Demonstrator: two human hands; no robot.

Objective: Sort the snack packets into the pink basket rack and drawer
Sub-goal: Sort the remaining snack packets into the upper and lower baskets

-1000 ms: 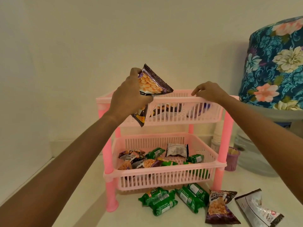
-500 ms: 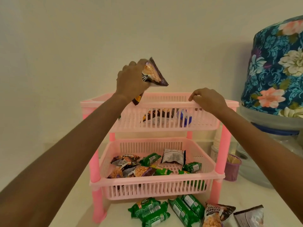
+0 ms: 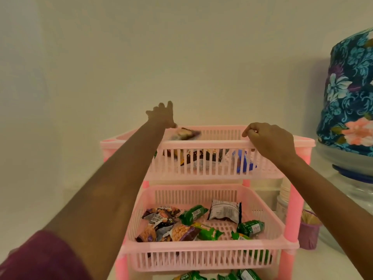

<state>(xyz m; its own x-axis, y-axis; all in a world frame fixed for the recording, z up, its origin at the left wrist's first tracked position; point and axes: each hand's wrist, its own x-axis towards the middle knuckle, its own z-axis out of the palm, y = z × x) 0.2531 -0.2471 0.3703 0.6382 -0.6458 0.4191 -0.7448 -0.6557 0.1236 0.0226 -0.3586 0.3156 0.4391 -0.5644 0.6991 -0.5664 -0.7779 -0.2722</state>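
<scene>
Left hand (image 3: 161, 114) over back-left corner of rack's top basket (image 3: 201, 142), fingers spread and open, gripping nothing. Blurred nut packet (image 3: 185, 133) just below it, above the basket, apparently let go and dropping; contact with the hand impossible to tell through the blur. Right hand (image 3: 270, 141) closed over the top basket's front rim, right of middle, steadying the rack (image 3: 290, 209). Risk, as judged: packet so near the back-left corner could clip the rim and go over behind the rack, against the wall; a hard press or pull by the right hand could tip or shift the light plastic frame. Inside top basket: dark packets (image 3: 193, 158) and a blue one (image 3: 243, 163) behind the slats, leaving room at the left. Lower basket (image 3: 201, 255) beneath: nut packets (image 3: 161, 217), green biscuit packs (image 3: 192, 214), one silver-backed packet (image 3: 224, 211). More green packs (image 3: 187, 276) on the counter below the rack, not yet sorted. Right of rack: small purple cup of sticks (image 3: 308, 231), floral-covered water bottle (image 3: 351, 87), both close enough to crowd any reach round that side. No drawer in view.
</scene>
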